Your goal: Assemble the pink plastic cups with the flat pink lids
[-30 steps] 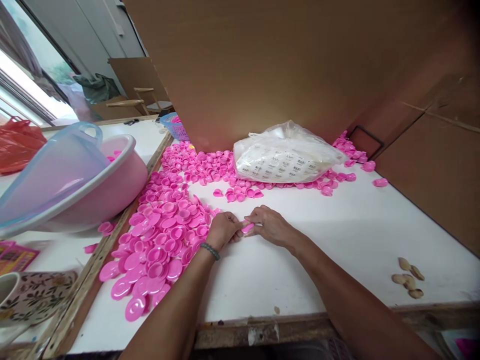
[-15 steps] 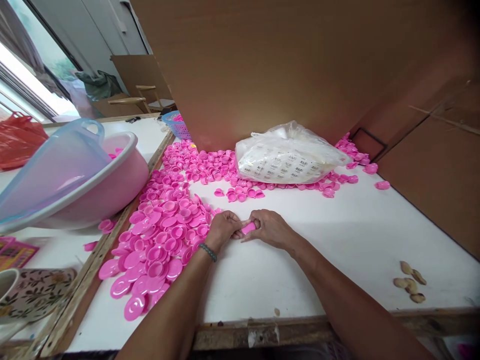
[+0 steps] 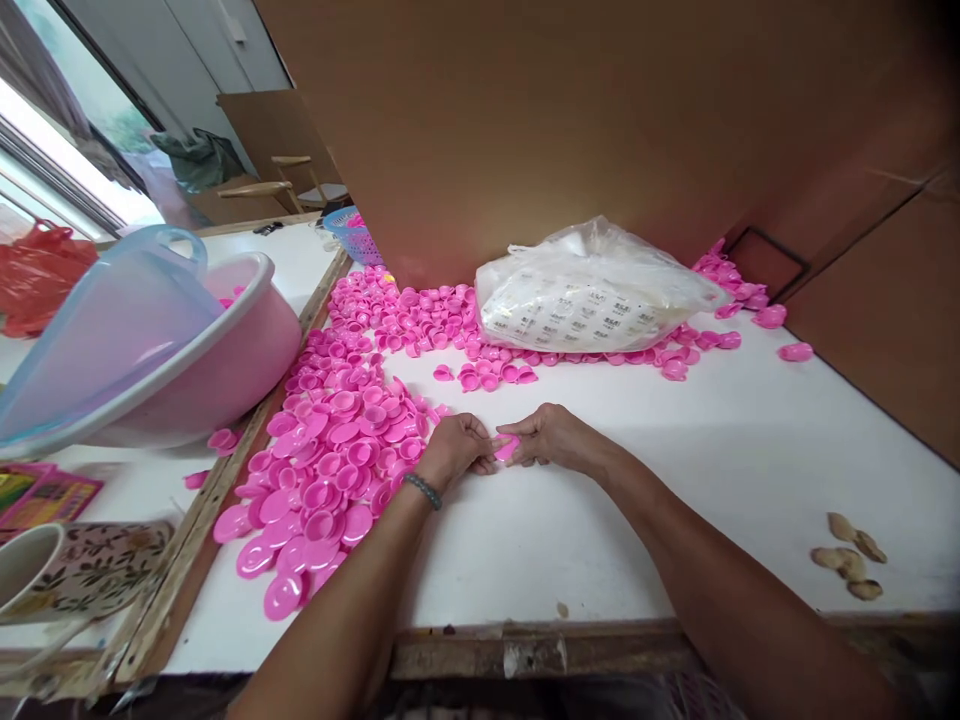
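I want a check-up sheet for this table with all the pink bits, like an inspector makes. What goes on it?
Surface: white table top with a worn wooden front edge.
Job's things: one pink piece pinched between both hands; a heap of pink caps to its left and along the back.
Clutter: filled plastic bag at the back, caps around it; brown shells near the right front edge.
Grippers: left hand and right hand meet at the fingertips on the pink piece.
Cables: nothing seen.
Surroundings: brown board wall behind; on the next table to the left, a pink basin holding a bluish tub, a flowery mug and a red bag.
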Tool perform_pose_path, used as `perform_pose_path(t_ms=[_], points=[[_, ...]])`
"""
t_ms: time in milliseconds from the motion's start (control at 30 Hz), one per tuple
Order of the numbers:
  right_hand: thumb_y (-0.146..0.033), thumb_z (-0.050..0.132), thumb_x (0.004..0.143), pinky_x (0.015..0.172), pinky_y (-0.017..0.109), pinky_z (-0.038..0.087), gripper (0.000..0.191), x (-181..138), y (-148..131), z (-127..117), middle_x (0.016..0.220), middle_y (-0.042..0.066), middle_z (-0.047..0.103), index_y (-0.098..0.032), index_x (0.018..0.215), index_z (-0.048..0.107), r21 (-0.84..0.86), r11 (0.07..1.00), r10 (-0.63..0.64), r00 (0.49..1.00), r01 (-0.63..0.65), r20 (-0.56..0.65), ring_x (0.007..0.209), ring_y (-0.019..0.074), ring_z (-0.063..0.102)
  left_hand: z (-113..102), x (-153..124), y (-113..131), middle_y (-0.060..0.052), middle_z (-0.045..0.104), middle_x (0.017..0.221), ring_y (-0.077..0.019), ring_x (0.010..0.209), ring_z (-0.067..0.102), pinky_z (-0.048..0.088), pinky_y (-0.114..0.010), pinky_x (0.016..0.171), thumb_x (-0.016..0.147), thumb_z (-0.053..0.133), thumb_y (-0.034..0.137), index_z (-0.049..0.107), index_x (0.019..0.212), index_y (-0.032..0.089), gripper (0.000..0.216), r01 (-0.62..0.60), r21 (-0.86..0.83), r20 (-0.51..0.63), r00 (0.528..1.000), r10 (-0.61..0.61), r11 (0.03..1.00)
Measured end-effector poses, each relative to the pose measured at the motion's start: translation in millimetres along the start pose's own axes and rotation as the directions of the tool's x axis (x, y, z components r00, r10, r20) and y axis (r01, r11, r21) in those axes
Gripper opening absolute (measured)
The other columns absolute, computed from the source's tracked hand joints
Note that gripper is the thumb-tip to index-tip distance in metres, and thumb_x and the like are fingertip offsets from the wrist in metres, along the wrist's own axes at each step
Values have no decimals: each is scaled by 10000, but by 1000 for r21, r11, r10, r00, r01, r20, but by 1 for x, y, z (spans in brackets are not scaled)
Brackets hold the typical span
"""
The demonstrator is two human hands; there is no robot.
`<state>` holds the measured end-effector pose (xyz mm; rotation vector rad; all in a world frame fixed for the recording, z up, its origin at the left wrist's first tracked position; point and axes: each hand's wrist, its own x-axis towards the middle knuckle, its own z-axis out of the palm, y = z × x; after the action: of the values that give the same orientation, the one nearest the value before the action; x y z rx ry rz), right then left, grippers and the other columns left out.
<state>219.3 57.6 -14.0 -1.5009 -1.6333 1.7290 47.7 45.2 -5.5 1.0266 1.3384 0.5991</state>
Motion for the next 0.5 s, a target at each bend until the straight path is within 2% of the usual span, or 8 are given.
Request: perform_pose_path(t_ms=[67,167,267,333,500], points=[[-276,765,526,481,215,371,512,-2,-2,0,512,-2,590,-154,1017,686,-24,1000,0,1000,0,2,510,98,477,4,-2,0,4,581,437,-116,391,572,451,-188,381,617,742,253,462,633,137,303,14,15,-13,1000,-14,1000],[-289,718,594,467,212,353,515,-11,-7,1,509,-21,558,-142,1082,651,-12,998,-69,997,69,18,477,73,422,9,-6,-1,23,560,404,-114,370,559,462,-201,383,654,710,242,448,632,147,279,27,-4,-40,999,-27,1000],[-395,671,657,460,218,354,574,-15,-10,2,586,5,585,-120,1155,600,37,998,-56,996,53,73,490,78,435,10,-5,-4,26,566,415,-109,378,560,480,-210,406,643,709,205,460,619,143,257,15,-65,-21,1000,-16,998],[-456,645,673,439,216,342,566,-12,-10,3,555,4,568,-116,1125,622,20,999,-31,999,30,45,469,78,424,9,0,-7,28,558,411,-107,379,557,486,-215,414,646,700,187,475,608,135,234,21,-99,-14,1000,-22,995],[-461,710,560,403,222,366,566,1,-6,6,522,29,586,-108,1002,688,55,996,76,996,-73,-55,424,92,444,6,15,-17,15,547,398,-109,369,547,478,-213,404,667,677,152,493,568,125,211,83,-150,31,996,-79,985]])
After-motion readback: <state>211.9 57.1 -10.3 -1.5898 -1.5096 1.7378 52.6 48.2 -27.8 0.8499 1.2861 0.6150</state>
